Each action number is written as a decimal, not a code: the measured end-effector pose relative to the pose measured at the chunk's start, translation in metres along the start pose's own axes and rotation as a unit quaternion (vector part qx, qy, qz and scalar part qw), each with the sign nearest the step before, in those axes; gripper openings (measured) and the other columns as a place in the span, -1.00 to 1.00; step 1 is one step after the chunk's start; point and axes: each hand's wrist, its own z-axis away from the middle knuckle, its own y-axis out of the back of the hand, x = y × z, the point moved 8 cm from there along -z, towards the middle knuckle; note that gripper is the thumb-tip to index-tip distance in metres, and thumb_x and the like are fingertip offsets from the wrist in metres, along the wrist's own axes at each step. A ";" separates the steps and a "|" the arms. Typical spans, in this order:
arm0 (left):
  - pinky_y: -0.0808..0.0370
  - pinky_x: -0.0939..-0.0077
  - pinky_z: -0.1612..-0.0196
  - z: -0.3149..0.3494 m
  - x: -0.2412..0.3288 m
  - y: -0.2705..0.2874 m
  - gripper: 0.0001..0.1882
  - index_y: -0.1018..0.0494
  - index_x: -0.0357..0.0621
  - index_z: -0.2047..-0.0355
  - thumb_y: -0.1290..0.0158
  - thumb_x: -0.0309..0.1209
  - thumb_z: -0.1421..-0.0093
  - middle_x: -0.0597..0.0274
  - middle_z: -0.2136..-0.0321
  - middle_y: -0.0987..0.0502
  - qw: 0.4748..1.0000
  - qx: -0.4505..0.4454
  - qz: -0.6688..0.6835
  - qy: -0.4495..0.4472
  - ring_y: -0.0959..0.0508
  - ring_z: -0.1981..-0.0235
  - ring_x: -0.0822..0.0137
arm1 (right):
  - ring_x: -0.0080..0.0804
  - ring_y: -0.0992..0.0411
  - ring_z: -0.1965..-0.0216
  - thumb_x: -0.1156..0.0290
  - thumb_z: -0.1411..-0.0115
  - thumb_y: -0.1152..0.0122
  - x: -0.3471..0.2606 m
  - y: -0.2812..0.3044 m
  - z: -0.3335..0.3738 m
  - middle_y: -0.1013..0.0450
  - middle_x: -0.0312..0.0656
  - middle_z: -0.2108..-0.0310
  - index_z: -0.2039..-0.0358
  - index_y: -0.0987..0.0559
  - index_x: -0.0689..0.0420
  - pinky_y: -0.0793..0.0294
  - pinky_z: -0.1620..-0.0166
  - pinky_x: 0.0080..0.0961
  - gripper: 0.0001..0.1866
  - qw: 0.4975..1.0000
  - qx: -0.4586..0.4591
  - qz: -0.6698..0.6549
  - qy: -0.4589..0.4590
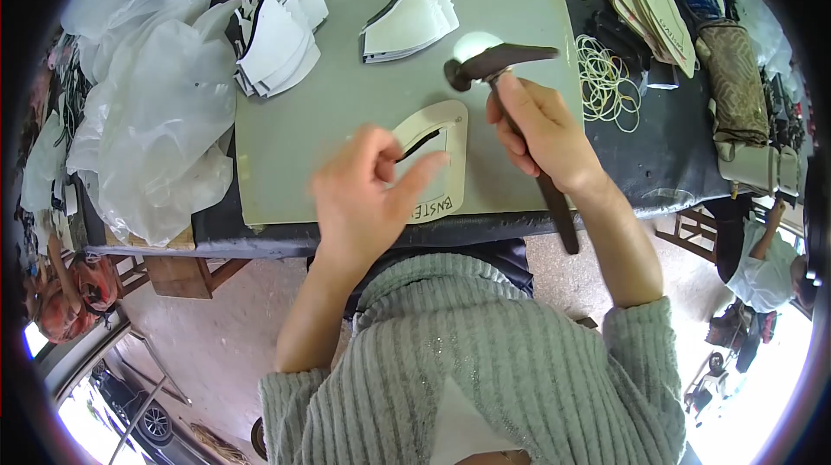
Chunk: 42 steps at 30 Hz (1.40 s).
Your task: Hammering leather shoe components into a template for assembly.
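Note:
My right hand point(554, 132) is wrapped round the dark handle of a hammer point(500, 60), its head raised over the mat. A cream template point(459, 140) with a cut-out window lies flat on the grey-green mat point(329, 132). Inside the window shows a pale piece point(428, 172) with a black strip along its upper edge. My left hand point(359, 196) hovers at the template's left side, blurred, its thumb stretched apart from the bent fingers. Nothing shows in it; whether it touches the template I cannot tell.
Stacked white curved pieces with black edges point(281, 45) and a smaller stack point(411, 23) sit toward the far edge. Clear plastic bags point(151, 119) heap at left. More templates point(662, 23), a tangle of pale cord point(608, 84) and a patterned roll point(734, 80) lie at right.

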 end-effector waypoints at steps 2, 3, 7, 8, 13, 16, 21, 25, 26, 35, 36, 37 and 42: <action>-0.32 0.34 0.65 -0.007 0.001 -0.009 -0.50 -0.37 -0.14 0.53 -0.38 -0.03 0.03 0.29 0.78 -0.33 0.999 -0.041 -0.027 0.012 -0.38 0.76 0.20 | -0.70 -0.16 0.74 -0.05 -0.47 0.22 0.003 -0.003 0.002 -0.23 -0.40 0.70 0.36 -0.44 0.18 -0.07 0.69 -0.68 -0.47 0.986 0.051 -0.157 0.009; -0.36 0.30 0.63 -0.009 0.001 -0.015 -0.50 -0.39 -0.16 0.54 -0.36 -0.02 0.02 0.24 0.76 -0.38 0.993 -0.075 -0.092 0.008 -0.44 0.72 0.16 | -0.63 -0.29 0.71 -0.04 -0.47 0.25 0.010 -0.008 0.000 -0.37 -0.31 0.61 0.31 -0.43 0.20 -0.12 0.69 -0.68 -0.47 0.988 0.031 -0.151 0.005; -0.40 0.27 0.59 -0.020 0.001 -0.035 -0.55 -0.41 -0.20 0.61 -0.32 -0.08 0.01 0.14 0.75 -0.45 0.969 -0.155 -0.190 0.001 -0.51 0.69 0.11 | -0.55 -0.50 0.53 0.03 -0.49 0.30 0.015 -0.024 0.002 -0.53 -0.14 0.39 0.27 -0.41 0.20 -0.20 0.68 -0.75 -0.52 0.977 0.011 -0.211 0.006; -0.37 0.31 0.59 -0.023 0.000 -0.035 -0.59 -0.39 -0.20 0.67 -0.33 -0.19 0.02 0.12 0.77 -0.42 0.973 -0.155 -0.172 0.009 -0.46 0.73 0.14 | -0.55 -0.50 0.53 0.03 -0.49 0.30 0.015 -0.025 0.002 -0.53 -0.14 0.39 0.27 -0.41 0.20 -0.20 0.68 -0.75 -0.52 0.977 0.010 -0.212 0.007; -0.43 0.23 0.56 -0.025 0.006 -0.032 -0.67 -0.43 -0.21 0.67 -0.24 -0.24 -0.03 0.03 0.73 -0.49 0.968 -0.161 -0.191 -0.028 -0.55 0.66 0.06 | -0.54 -0.51 0.51 0.10 -0.49 0.26 0.007 -0.028 -0.002 -0.54 -0.13 0.39 0.28 -0.40 0.23 -0.22 0.70 -0.71 -0.56 0.982 0.040 -0.180 0.044; -0.50 0.12 0.51 -0.015 0.020 -0.040 -0.71 -0.46 -0.25 0.59 -0.16 -0.27 -0.11 -0.08 0.71 -0.49 0.948 -0.158 -0.269 -0.065 -0.59 0.61 -0.05 | -0.55 -0.52 0.52 0.14 -0.50 0.27 0.012 -0.029 -0.001 -0.54 -0.13 0.40 0.29 -0.41 0.23 -0.23 0.71 -0.71 -0.58 0.984 0.061 -0.158 0.047; -0.49 0.29 0.53 -0.016 0.002 -0.013 -0.78 -0.43 -0.21 0.56 -0.07 -0.38 -0.20 0.08 0.70 -0.49 0.990 -0.134 -0.033 -0.034 -0.54 0.68 0.19 | -0.50 -0.57 0.49 0.19 -0.50 0.26 0.008 -0.030 0.005 -0.54 -0.12 0.39 0.32 -0.39 0.21 -0.25 0.72 -0.70 -0.62 0.987 0.055 -0.144 0.032; -0.40 0.41 0.63 -0.026 -0.022 0.105 -0.82 -0.39 -0.21 0.55 -0.05 -0.44 -0.17 0.14 0.73 -0.42 0.982 0.134 0.120 0.055 -0.44 0.74 0.35 | -0.47 -0.59 0.49 0.19 -0.49 0.26 0.013 -0.029 0.001 -0.54 -0.11 0.39 0.32 -0.39 0.21 -0.26 0.72 -0.70 -0.62 0.986 0.053 -0.152 0.044; -0.40 0.38 0.64 -0.028 -0.016 0.131 -0.81 -0.39 -0.20 0.54 -0.07 -0.41 -0.18 0.13 0.72 -0.44 0.973 0.223 0.055 0.002 -0.46 0.75 0.29 | -0.46 -0.59 0.49 0.19 -0.49 0.26 0.014 -0.029 0.000 -0.54 -0.11 0.39 0.32 -0.39 0.21 -0.26 0.72 -0.69 -0.62 0.986 0.049 -0.152 0.044; -0.50 0.21 0.44 -0.104 -0.029 0.076 -0.79 -0.45 -0.15 0.43 -0.16 -0.30 -0.19 0.12 0.56 -0.54 0.935 0.164 -0.288 -0.124 -0.58 0.51 0.05 | -0.45 -0.60 0.47 0.20 -0.49 0.23 0.010 -0.034 0.005 -0.57 -0.04 0.34 0.32 -0.41 0.25 -0.28 0.72 -0.70 -0.61 0.980 0.054 -0.183 0.056; -0.50 0.21 0.41 -0.098 -0.028 0.072 -0.79 -0.44 -0.16 0.40 -0.17 -0.29 -0.20 0.11 0.52 -0.55 0.936 0.172 -0.266 -0.152 -0.58 0.47 0.06 | -0.45 -0.60 0.46 0.20 -0.49 0.22 0.013 -0.034 0.004 -0.57 -0.04 0.33 0.32 -0.41 0.26 -0.29 0.72 -0.70 -0.61 0.979 0.061 -0.185 0.057; -0.50 0.21 0.41 -0.092 -0.026 0.071 -0.79 -0.44 -0.16 0.40 -0.17 -0.29 -0.20 0.11 0.52 -0.55 0.936 0.171 -0.265 -0.155 -0.58 0.47 0.06 | -0.45 -0.61 0.44 0.21 -0.48 0.17 0.015 -0.032 0.005 -0.57 -0.07 0.33 0.30 -0.41 0.27 -0.28 0.71 -0.67 -0.63 0.977 0.060 -0.198 0.058; -0.47 0.20 0.34 -0.067 -0.016 0.049 -0.77 -0.44 -0.19 0.38 -0.24 -0.33 -0.14 0.12 0.42 -0.54 0.984 0.099 -0.082 -0.123 -0.55 0.40 0.07 | -0.45 -0.61 0.43 0.20 -0.48 0.20 0.016 -0.024 0.001 -0.57 -0.04 0.31 0.31 -0.41 0.26 -0.30 0.71 -0.69 -0.62 0.978 0.066 -0.189 0.059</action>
